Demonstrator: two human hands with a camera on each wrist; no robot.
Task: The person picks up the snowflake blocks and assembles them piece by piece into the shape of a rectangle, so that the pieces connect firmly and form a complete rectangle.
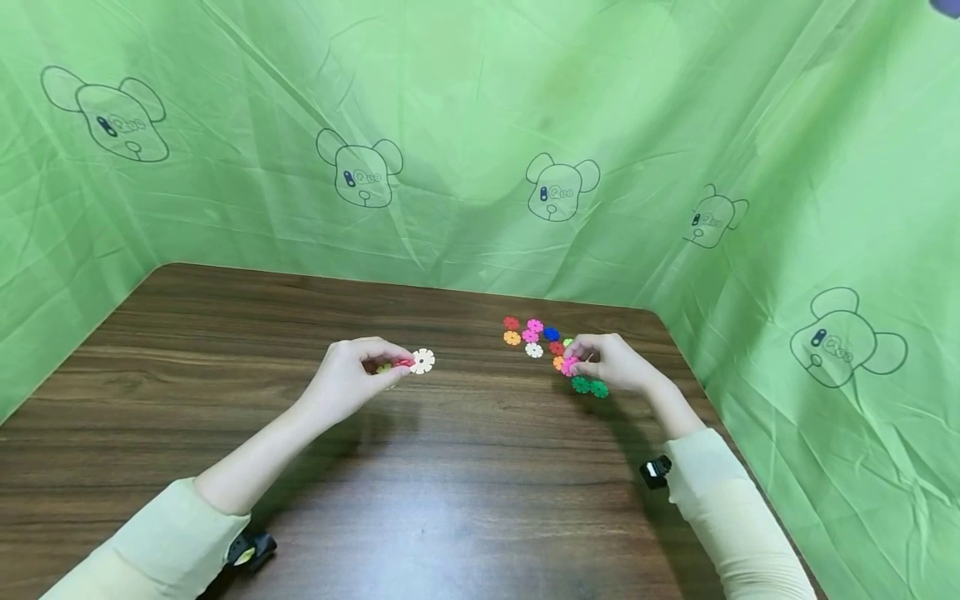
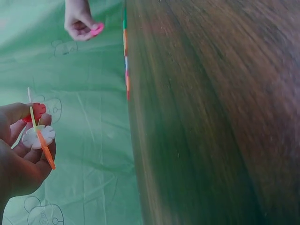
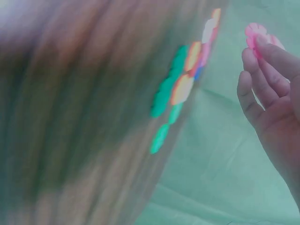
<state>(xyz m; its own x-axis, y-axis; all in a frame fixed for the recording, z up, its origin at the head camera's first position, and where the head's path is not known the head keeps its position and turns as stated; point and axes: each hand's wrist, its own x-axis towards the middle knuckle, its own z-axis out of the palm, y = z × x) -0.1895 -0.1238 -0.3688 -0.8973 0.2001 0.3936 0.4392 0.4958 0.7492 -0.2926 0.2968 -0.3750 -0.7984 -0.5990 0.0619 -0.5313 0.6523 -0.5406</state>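
Observation:
My left hand (image 1: 348,377) pinches a small cluster of joined flower-shaped plastic discs above the table. In the left wrist view the cluster shows a red disc (image 2: 39,111), a white disc (image 2: 33,138), an orange disc (image 2: 46,151) seen edge-on and a thin yellow-green one. My right hand (image 1: 617,363) holds a pink flower disc (image 3: 255,35) between thumb and fingertips, raised over the loose discs at the right. Two dark green discs (image 1: 590,387) lie just below that hand in the head view.
Loose flower discs in several colours lie on the brown wooden table (image 1: 465,467), among them an orange disc (image 1: 512,337), a white disc (image 1: 533,350) and a blue disc (image 1: 551,334). Green cloth (image 1: 465,100) printed with bear heads hangs around the back and sides.

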